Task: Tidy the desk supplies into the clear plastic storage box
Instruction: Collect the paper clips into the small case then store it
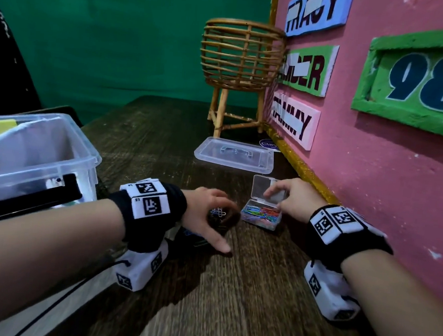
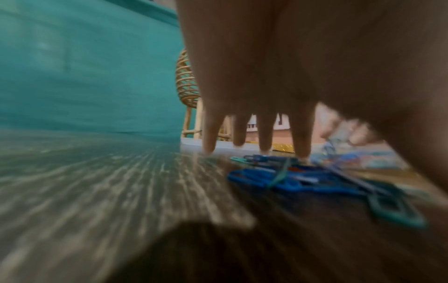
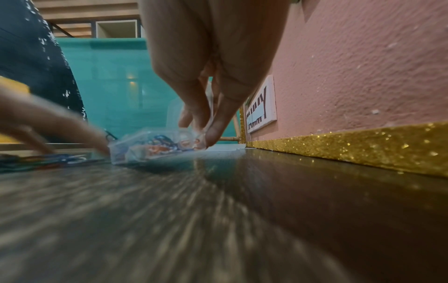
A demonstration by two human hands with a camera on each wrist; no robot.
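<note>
Loose coloured paper clips (image 1: 218, 212) (image 2: 290, 180) lie in a small heap on the dark wooden desk (image 1: 232, 288). My left hand (image 1: 226, 222) (image 2: 257, 149) arches over them, its fingertips down on the desk at the heap's far side. Just to the right stands a small clear paper clip case (image 1: 261, 216) (image 3: 155, 147), part full of coloured clips, with its hinged lid (image 1: 262, 187) up. My right hand (image 1: 279, 199) (image 3: 201, 128) pinches this case at its right end. The clear plastic storage box (image 1: 64, 166) stands open at the left.
The storage box's clear lid (image 1: 233, 154) lies flat further back, in front of a rattan basket stand (image 1: 239, 58). A pink wall (image 1: 373, 179) with a gold glitter strip (image 3: 351, 147) borders the desk on the right. The box holds yellow-green and black items.
</note>
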